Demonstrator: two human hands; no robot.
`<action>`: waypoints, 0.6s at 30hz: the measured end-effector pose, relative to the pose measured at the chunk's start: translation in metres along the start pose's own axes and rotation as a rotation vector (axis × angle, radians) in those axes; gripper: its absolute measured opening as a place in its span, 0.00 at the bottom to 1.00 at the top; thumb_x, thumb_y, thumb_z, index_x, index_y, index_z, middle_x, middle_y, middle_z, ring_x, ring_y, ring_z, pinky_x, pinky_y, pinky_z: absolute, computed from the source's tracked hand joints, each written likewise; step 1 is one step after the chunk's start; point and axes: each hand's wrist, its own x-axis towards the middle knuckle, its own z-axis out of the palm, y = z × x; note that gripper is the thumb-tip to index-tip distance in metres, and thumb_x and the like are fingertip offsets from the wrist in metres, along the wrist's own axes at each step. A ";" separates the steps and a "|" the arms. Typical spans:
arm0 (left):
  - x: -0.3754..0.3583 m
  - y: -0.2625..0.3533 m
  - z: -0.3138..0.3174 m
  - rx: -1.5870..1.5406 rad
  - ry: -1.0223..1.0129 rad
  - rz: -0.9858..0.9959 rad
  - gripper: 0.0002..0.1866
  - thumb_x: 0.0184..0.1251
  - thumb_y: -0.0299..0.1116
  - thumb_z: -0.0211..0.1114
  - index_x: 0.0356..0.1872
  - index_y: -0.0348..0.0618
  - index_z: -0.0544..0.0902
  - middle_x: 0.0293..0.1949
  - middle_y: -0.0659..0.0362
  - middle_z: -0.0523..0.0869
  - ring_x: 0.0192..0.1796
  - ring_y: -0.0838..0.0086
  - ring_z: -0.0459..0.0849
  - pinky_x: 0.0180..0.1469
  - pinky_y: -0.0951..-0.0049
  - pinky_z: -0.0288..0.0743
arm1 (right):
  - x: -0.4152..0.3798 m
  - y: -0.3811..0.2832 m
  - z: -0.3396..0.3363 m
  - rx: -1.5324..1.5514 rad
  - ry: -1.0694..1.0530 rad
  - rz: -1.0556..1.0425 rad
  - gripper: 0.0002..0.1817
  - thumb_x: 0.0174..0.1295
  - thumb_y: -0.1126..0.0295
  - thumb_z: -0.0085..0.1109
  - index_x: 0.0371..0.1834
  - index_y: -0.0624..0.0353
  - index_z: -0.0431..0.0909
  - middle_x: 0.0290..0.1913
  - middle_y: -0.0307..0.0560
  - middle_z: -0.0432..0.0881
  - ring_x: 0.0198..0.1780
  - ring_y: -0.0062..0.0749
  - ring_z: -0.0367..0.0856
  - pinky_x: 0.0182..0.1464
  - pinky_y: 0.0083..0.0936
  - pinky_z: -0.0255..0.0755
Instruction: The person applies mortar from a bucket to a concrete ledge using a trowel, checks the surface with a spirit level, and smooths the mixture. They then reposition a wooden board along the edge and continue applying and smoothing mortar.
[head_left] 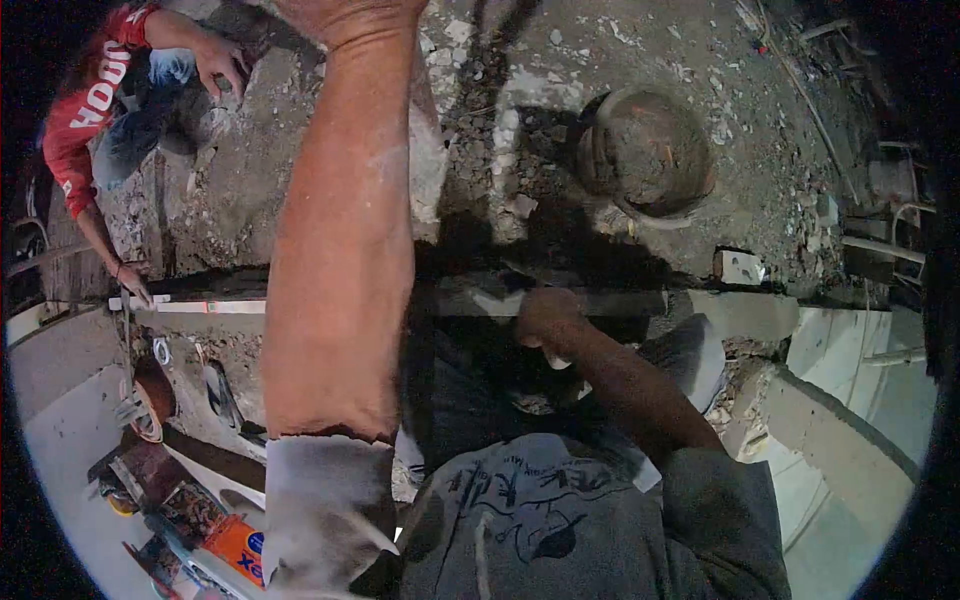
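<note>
My left forearm rises close to the camera, and my left hand (352, 12) is cut off by the top edge, its fingers out of sight. Low in front of my grey shirt (540, 510), my right hand (548, 318) is closed in a fist beside a long grey edge (620, 303). Shadow hides what it grips, if anything; a small whitish piece (556, 360) shows just below the fingers. A pale angular patch (497, 304) lies left of this hand. Farther left, a long white straightedge (235, 307) with a red mark lies along the same line.
A co-worker in a red top (85, 125) crouches at upper left, one hand (132, 284) at the straightedge's end. A round bucket (655, 150) of greyish material stands on rubble-strewn ground. An orange bag (235, 548) and tools lie lower left; a pale slab (840, 425) is at right.
</note>
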 end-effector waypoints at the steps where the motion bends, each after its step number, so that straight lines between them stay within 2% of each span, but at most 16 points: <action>1: -0.002 -0.002 0.001 0.021 0.033 0.025 0.33 0.50 0.39 0.67 0.51 0.23 0.68 0.41 0.37 0.80 0.44 0.48 0.80 0.47 0.59 0.73 | 0.003 -0.005 0.003 0.063 0.030 0.002 0.09 0.46 0.64 0.57 0.25 0.56 0.81 0.20 0.47 0.79 0.23 0.38 0.79 0.29 0.34 0.74; 2: -0.003 -0.004 0.003 0.020 0.030 0.028 0.33 0.50 0.39 0.67 0.51 0.23 0.68 0.41 0.37 0.80 0.44 0.48 0.80 0.47 0.59 0.73 | 0.017 -0.003 0.019 0.067 0.031 -0.001 0.09 0.46 0.64 0.57 0.25 0.56 0.81 0.20 0.47 0.79 0.23 0.38 0.79 0.29 0.34 0.74; 4: -0.005 -0.006 0.004 0.077 0.079 0.028 0.31 0.50 0.39 0.67 0.50 0.24 0.69 0.41 0.38 0.80 0.44 0.48 0.80 0.47 0.59 0.73 | 0.053 0.005 0.061 0.444 0.376 -0.363 0.08 0.44 0.65 0.57 0.24 0.56 0.81 0.22 0.49 0.79 0.25 0.37 0.79 0.31 0.35 0.74; 5: -0.003 -0.005 0.003 0.077 0.080 0.032 0.31 0.50 0.39 0.67 0.50 0.24 0.69 0.41 0.38 0.80 0.44 0.48 0.80 0.47 0.59 0.73 | 0.047 -0.008 0.048 0.444 0.378 -0.366 0.08 0.44 0.65 0.57 0.24 0.56 0.81 0.22 0.49 0.79 0.25 0.37 0.79 0.31 0.35 0.74; 6: -0.002 -0.002 0.000 0.006 0.028 -0.008 0.31 0.50 0.39 0.67 0.50 0.25 0.69 0.41 0.38 0.80 0.44 0.48 0.81 0.47 0.59 0.73 | 0.032 -0.031 0.022 0.190 0.244 -0.246 0.07 0.45 0.65 0.57 0.24 0.55 0.81 0.23 0.49 0.79 0.27 0.37 0.79 0.32 0.34 0.73; 8: -0.001 0.003 -0.003 -0.067 -0.028 -0.047 0.31 0.51 0.39 0.67 0.50 0.25 0.69 0.41 0.38 0.80 0.44 0.48 0.81 0.47 0.59 0.73 | 0.041 -0.041 0.024 -0.059 0.109 -0.123 0.07 0.46 0.65 0.57 0.24 0.55 0.81 0.25 0.49 0.79 0.29 0.37 0.79 0.33 0.34 0.73; 10: 0.001 0.005 -0.003 -0.121 -0.033 -0.047 0.30 0.50 0.38 0.67 0.50 0.26 0.69 0.41 0.39 0.80 0.44 0.49 0.81 0.47 0.60 0.73 | 0.084 -0.029 0.068 -0.107 0.108 -0.216 0.09 0.49 0.65 0.57 0.25 0.59 0.80 0.28 0.50 0.80 0.34 0.38 0.80 0.35 0.36 0.74; 11: 0.000 0.005 -0.003 -0.120 -0.031 -0.047 0.30 0.50 0.38 0.67 0.50 0.26 0.69 0.41 0.39 0.80 0.44 0.49 0.81 0.47 0.60 0.73 | 0.070 -0.029 0.063 -0.109 0.108 -0.217 0.09 0.49 0.65 0.57 0.25 0.59 0.80 0.28 0.50 0.80 0.34 0.38 0.80 0.35 0.36 0.74; 13: 0.000 0.005 -0.001 -0.101 0.025 -0.036 0.28 0.50 0.37 0.67 0.48 0.27 0.70 0.40 0.40 0.81 0.43 0.49 0.81 0.47 0.60 0.73 | 0.014 -0.035 0.027 -0.262 0.304 -0.361 0.13 0.52 0.63 0.57 0.31 0.63 0.78 0.30 0.51 0.81 0.34 0.41 0.81 0.34 0.37 0.74; 14: -0.001 0.007 -0.001 -0.100 0.026 -0.038 0.28 0.50 0.37 0.67 0.48 0.27 0.70 0.40 0.40 0.81 0.43 0.49 0.81 0.47 0.60 0.73 | -0.003 -0.037 0.013 -0.264 0.302 -0.360 0.13 0.52 0.63 0.57 0.31 0.63 0.78 0.30 0.51 0.81 0.34 0.41 0.81 0.34 0.37 0.74; 16: 0.001 0.010 -0.002 -0.113 0.024 -0.091 0.28 0.49 0.37 0.68 0.48 0.28 0.71 0.39 0.40 0.81 0.43 0.49 0.81 0.46 0.60 0.73 | -0.033 -0.039 -0.013 -0.007 -0.010 -0.205 0.20 0.55 0.61 0.56 0.43 0.67 0.74 0.36 0.54 0.81 0.36 0.42 0.81 0.38 0.41 0.74; 17: 0.001 0.010 -0.003 -0.109 0.026 -0.091 0.28 0.49 0.37 0.68 0.48 0.28 0.71 0.39 0.40 0.81 0.43 0.49 0.81 0.46 0.60 0.73 | -0.051 -0.041 -0.027 -0.011 -0.012 -0.208 0.20 0.55 0.61 0.56 0.43 0.67 0.74 0.36 0.54 0.81 0.36 0.42 0.81 0.38 0.41 0.74; 18: 0.002 0.009 -0.003 -0.115 -0.015 -0.116 0.28 0.49 0.37 0.68 0.48 0.29 0.71 0.40 0.40 0.81 0.43 0.49 0.81 0.46 0.60 0.73 | -0.070 -0.041 -0.038 -0.063 -0.035 -0.155 0.22 0.56 0.60 0.56 0.49 0.65 0.72 0.39 0.53 0.81 0.38 0.44 0.81 0.43 0.42 0.73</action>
